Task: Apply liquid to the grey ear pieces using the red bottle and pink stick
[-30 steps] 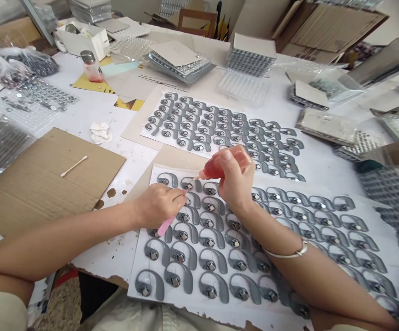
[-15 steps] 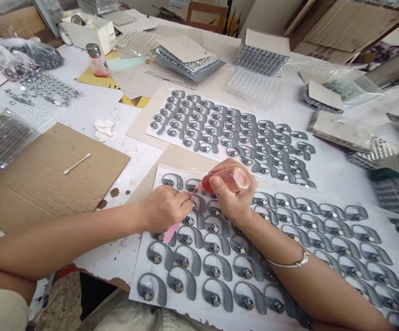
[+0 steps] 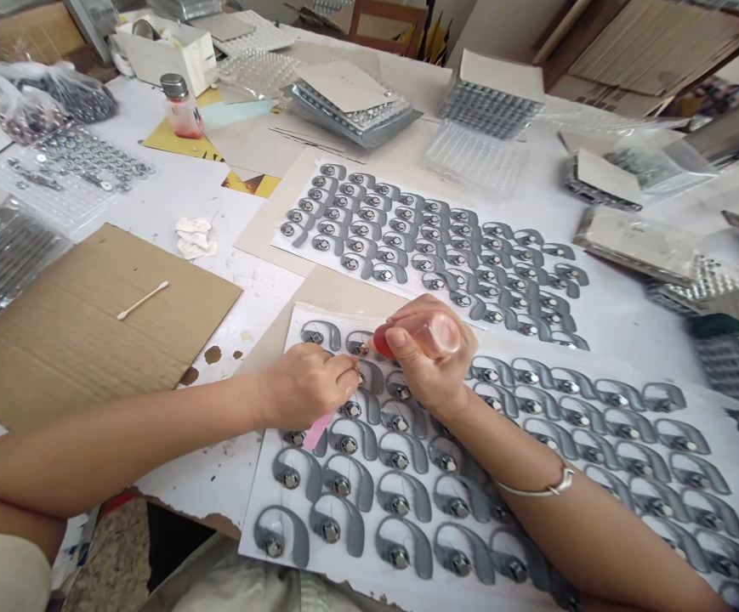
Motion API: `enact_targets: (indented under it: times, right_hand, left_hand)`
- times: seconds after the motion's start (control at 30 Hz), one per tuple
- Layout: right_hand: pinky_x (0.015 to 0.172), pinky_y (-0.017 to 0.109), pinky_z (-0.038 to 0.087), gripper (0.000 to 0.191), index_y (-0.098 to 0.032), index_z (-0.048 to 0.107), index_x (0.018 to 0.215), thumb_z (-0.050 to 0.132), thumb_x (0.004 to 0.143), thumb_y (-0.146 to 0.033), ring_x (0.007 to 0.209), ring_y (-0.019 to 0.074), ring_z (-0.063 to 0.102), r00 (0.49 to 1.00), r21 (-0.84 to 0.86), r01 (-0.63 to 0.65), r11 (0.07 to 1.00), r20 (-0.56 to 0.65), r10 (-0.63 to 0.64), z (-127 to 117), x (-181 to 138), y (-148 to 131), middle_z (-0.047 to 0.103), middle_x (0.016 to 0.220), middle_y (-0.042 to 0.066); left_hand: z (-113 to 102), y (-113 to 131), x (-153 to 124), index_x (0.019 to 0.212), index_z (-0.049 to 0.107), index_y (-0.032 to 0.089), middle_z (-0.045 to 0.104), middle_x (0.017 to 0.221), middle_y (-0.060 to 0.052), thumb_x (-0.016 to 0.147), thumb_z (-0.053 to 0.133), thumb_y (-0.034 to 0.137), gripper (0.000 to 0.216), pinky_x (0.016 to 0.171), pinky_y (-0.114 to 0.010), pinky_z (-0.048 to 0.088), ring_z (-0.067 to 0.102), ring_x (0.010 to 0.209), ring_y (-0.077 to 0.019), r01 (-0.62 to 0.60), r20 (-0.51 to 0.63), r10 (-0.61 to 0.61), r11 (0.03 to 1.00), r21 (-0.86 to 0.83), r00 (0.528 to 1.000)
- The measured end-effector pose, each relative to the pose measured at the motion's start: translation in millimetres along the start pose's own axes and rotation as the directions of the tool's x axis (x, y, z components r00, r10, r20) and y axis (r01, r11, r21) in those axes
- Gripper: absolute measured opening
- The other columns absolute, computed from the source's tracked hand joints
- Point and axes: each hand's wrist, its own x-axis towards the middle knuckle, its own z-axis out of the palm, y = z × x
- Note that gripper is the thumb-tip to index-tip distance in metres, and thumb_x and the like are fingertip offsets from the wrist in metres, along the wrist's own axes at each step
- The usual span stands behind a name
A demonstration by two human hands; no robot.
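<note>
Red bottle (image 3: pixel 431 333) at grey earpiece (image 3: pixel 357 348), centre of frame.
Right hand (image 3: pixel 436 374) wrapped round the bottle, nozzle (image 3: pixel 372 343) pointing left; left hand (image 3: pixel 311 387) pinched on a pink tool (image 3: pixel 317 432).

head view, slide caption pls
Right hand holds a red-tinted bottle, left hand a flat pink item, over rows of grey hook-shaped pieces.

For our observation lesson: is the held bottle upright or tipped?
Tipped: the right hand holds the bottle base toward us, nozzle toward an earpiece.
</note>
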Motion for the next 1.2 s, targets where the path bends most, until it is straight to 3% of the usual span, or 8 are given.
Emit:
enact_targets:
  times: [0.5,0.83,1.2]
  right_hand:
    - [0.057,0.031,0.047,0.019,-0.021,0.063,0.067,0.066,0.081,-0.033,0.061,0.0153,0.057,0.999,0.006,0.045,0.999,-0.025,-0.045,-0.1,-0.5,2.6,0.061,0.065,0.001]
    - [0.057,0.031,0.048,0.021,-0.021,0.062,0.066,0.066,0.082,-0.034,0.060,0.0154,0.057,0.999,0.002,0.029,1.000,-0.024,-0.029,-0.4,-0.6,0.2,0.061,0.064,0.001]
    - [0.057,0.032,0.046,0.020,-0.022,0.062,0.065,0.065,0.082,-0.033,0.058,0.0157,0.056,0.999,-0.004,0.042,0.999,-0.024,-0.042,-1.0,-1.1,3.9,0.061,0.063,0.001]
  left_hand:
    - [1.6,-0.1,-1.1,0.073,0.057,0.013,0.068,0.074,-0.008,0.080,0.047,0.006,0.013,0.043,-0.027,0.046,0.058,0.051,-0.0149,0.007,0.004,-0.007,1.000,0.016,1.000]
    - [4.7,0.2,-5.3,0.076,0.057,0.013,0.067,0.078,-0.010,0.086,0.044,0.009,0.017,0.049,-0.026,0.050,0.062,0.059,-0.0148,0.035,0.150,-0.032,0.999,-0.017,0.988]
    - [3.6,-0.6,-4.9,0.079,0.059,0.011,0.069,0.083,-0.011,0.083,0.044,0.008,0.015,0.047,-0.028,0.052,0.065,0.061,-0.0172,0.031,0.077,-0.029,0.999,-0.022,0.997]
